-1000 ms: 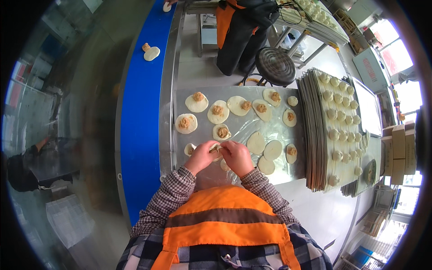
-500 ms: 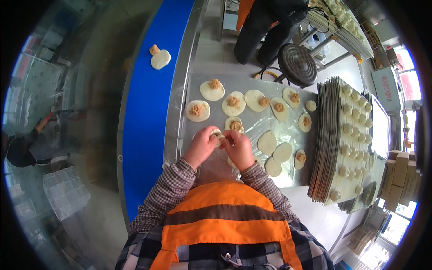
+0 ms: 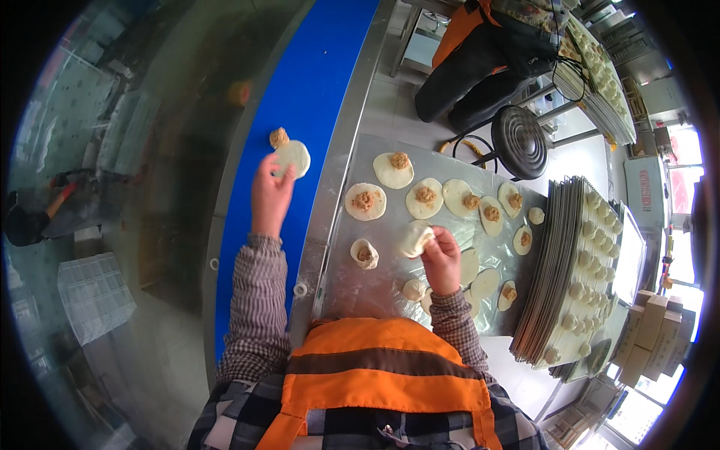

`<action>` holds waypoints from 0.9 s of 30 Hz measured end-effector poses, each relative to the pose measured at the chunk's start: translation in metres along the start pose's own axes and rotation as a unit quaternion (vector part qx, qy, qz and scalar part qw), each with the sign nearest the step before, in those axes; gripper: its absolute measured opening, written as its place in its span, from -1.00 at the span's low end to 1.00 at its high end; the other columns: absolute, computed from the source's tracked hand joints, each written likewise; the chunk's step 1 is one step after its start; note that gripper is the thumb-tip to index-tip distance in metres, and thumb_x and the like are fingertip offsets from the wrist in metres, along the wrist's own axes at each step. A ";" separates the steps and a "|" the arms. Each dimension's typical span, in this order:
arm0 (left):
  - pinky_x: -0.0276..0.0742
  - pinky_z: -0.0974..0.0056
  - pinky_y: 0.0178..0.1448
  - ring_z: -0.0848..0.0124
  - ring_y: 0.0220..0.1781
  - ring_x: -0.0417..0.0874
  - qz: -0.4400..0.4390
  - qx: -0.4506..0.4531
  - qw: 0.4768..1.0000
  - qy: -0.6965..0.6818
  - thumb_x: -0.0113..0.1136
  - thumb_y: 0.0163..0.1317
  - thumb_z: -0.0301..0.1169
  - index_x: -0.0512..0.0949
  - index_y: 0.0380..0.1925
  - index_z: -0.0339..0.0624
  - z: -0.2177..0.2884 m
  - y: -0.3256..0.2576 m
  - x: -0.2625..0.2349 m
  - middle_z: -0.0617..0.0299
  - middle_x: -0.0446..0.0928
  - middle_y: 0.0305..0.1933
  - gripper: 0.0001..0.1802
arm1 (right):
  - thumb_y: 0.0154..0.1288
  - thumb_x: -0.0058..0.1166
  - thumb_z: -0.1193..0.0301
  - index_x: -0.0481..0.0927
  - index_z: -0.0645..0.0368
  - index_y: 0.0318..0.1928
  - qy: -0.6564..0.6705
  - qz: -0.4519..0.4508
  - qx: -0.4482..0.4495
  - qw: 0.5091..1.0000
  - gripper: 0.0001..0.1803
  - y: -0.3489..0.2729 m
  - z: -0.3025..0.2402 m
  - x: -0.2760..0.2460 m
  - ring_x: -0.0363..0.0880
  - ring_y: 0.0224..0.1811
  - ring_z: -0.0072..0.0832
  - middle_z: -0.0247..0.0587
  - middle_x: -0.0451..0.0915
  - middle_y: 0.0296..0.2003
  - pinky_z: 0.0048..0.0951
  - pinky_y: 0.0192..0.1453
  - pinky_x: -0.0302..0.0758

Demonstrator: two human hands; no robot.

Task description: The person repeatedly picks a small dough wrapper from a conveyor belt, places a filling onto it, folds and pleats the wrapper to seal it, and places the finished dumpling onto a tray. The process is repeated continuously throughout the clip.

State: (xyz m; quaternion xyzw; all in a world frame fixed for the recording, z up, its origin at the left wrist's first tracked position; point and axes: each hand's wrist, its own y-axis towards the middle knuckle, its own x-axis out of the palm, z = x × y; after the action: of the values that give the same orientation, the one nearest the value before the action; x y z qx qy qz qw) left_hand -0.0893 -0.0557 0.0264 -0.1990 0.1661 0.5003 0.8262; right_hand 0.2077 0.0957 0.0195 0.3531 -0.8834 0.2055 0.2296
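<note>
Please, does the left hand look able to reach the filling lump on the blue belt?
Probably yes. The left hand is over the blue belt, at the edge of the dough round; the filling lump sits just beyond, and nothing seems to block the way.

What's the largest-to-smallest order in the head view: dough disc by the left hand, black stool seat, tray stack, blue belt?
1. Blue belt
2. Tray stack
3. Black stool seat
4. Dough disc by the left hand
</note>
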 end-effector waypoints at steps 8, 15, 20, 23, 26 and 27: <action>0.57 0.11 0.04 0.10 -0.05 0.62 0.043 0.100 0.951 0.291 0.20 0.28 -0.26 0.49 0.04 -0.25 -0.083 0.044 -0.010 -0.04 0.59 -0.10 -0.60 | 0.40 0.02 0.50 0.49 0.27 -0.10 -0.155 0.170 -0.090 0.969 -0.88 -0.058 -0.040 -0.070 0.60 -0.21 -0.50 -0.24 0.58 -0.21 -0.39 -0.15 0.64; 0.50 0.18 0.14 0.13 0.08 0.51 -0.081 0.041 0.979 0.183 0.23 0.24 -0.37 0.46 0.14 -0.23 -0.123 -0.064 -0.053 -0.04 0.43 0.09 -0.54 | 0.39 0.06 0.47 0.50 0.23 -0.12 -0.141 0.218 -0.088 0.962 -0.87 -0.093 -0.056 -0.122 0.62 -0.21 -0.52 -0.25 0.59 -0.20 -0.43 -0.19 0.64; 0.51 0.20 0.11 0.18 0.07 0.52 -0.043 0.090 0.948 0.302 0.24 0.22 -0.41 0.31 0.26 -0.25 -0.165 -0.101 -0.080 -0.03 0.42 0.08 -0.40 | 0.37 0.02 0.52 0.52 0.30 -0.14 -0.211 0.240 -0.096 0.942 -0.88 -0.105 -0.063 -0.139 0.61 -0.22 -0.50 -0.19 0.60 -0.21 -0.46 -0.18 0.62; 0.51 0.35 -0.04 0.44 -0.13 0.55 -0.241 -0.102 0.965 0.004 0.31 0.14 -0.53 0.37 0.10 -0.34 -0.182 -0.095 -0.111 0.22 0.53 -0.15 -0.48 | 0.37 0.04 0.49 0.52 0.28 -0.14 -0.197 0.257 -0.128 0.937 -0.88 -0.124 -0.068 -0.160 0.62 -0.23 -0.46 -0.23 0.59 -0.22 -0.43 -0.17 0.61; 0.50 0.35 -0.06 0.48 -0.14 0.55 -0.299 -0.178 0.935 0.074 0.36 0.11 -0.53 0.42 -0.10 -0.29 -0.189 -0.098 -0.140 0.22 0.54 -0.18 -0.62 | 0.35 0.08 0.52 0.50 0.32 -0.12 -0.145 0.309 -0.158 0.926 -0.85 -0.153 -0.074 -0.186 0.64 -0.35 -0.50 -0.24 0.61 -0.30 -0.50 -0.23 0.58; 0.49 0.34 -0.04 0.47 -0.15 0.55 -0.305 -0.178 0.932 0.078 0.36 0.10 -0.52 0.43 -0.12 -0.28 -0.191 -0.107 -0.150 0.22 0.55 -0.18 -0.63 | 0.35 0.08 0.53 0.50 0.32 -0.12 -0.155 0.343 -0.155 0.913 -0.86 -0.166 -0.075 -0.195 0.64 -0.35 -0.50 -0.23 0.62 -0.30 -0.51 -0.23 0.58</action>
State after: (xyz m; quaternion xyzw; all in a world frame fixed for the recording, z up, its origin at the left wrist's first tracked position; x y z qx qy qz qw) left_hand -0.0746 -0.3094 -0.0510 -0.4223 0.0699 0.2287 0.8743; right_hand 0.4723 0.1282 0.0060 0.0161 -0.9955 0.0744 0.0568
